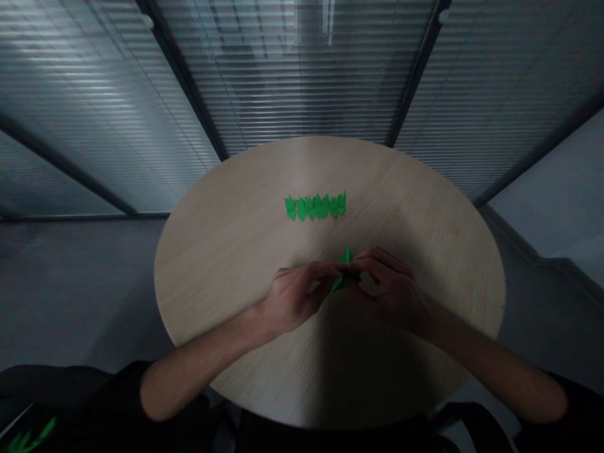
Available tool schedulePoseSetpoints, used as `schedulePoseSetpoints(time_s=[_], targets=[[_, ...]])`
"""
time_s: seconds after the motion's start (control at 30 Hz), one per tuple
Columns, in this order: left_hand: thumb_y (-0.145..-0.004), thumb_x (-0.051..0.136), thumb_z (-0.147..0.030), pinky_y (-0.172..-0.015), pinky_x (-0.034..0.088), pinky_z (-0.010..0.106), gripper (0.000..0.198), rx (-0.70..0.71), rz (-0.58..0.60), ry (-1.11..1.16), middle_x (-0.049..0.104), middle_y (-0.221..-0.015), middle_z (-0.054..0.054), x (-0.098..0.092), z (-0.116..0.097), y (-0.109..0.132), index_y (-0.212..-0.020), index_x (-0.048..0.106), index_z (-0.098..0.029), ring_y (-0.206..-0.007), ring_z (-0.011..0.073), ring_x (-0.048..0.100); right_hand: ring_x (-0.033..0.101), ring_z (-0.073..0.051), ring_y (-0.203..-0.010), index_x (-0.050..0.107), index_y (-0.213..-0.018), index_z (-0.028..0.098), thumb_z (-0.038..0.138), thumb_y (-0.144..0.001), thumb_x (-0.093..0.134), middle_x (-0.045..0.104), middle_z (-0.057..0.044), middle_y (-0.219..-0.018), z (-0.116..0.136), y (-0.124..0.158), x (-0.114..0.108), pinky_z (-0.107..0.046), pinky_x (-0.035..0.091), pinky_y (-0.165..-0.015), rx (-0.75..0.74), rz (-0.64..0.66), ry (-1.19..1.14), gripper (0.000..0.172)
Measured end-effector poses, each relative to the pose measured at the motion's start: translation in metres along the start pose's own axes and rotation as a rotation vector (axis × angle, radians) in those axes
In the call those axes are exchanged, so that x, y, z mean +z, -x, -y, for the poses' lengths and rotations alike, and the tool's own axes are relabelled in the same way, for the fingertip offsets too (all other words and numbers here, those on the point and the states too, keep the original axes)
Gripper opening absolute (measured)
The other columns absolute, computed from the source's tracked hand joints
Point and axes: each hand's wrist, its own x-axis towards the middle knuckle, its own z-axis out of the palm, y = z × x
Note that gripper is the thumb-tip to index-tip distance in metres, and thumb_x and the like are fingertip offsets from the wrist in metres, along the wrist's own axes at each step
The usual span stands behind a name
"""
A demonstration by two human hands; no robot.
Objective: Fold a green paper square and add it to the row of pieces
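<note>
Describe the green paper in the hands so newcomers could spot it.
On the round table, below a row of green paper pieces, the left hand and right hand meet. Between them is one green piece, held, not lying in the row.

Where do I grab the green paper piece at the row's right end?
Pinch the green paper piece by its pointed tip and outer edge, coming from the right with your fingers. It lies flat on the wooden table, and its left side touches the next piece, so the right looks freest.
</note>
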Motion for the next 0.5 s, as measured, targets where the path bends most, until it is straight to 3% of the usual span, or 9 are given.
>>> schedulePoseSetpoints(time_s=[0.23, 0.5], targets=[[-0.100, 0.063, -0.016, -0.058, 0.064, 0.021, 0.002, -0.022, -0.028, -0.005, 0.082, -0.088, 0.005, 0.0022, -0.0002, -0.0002, -0.101, 0.063, -0.018, -0.070, 0.0154, 0.080, 0.065, -0.020, -0.079, 0.066, -0.101, 0.021, 0.017, -0.094, 0.067, 0.068, -0.004, -0.086, -0.0049, 0.0026, 0.0011, -0.032, 0.053, -0.067, -0.029, 0.024, 0.054, 0.008], [-0.099, 0.062, -0.014, -0.058, 0.064, 0.022, 0.005, -0.019, -0.007, 0.015, 0.083, -0.092, 0.006, 0.0014, -0.0003, -0.0001, -0.102, 0.062, -0.019, -0.073, 0.0164, 0.081, 0.064, -0.020, -0.081, 0.064, -0.101, 0.021, 0.021, -0.099, 0.063, 0.068, -0.004, -0.086, -0.0047, 0.0036, -0.0028, -0.032, 0.052, -0.068, -0.059, 0.072, 0.158, 0.002]])
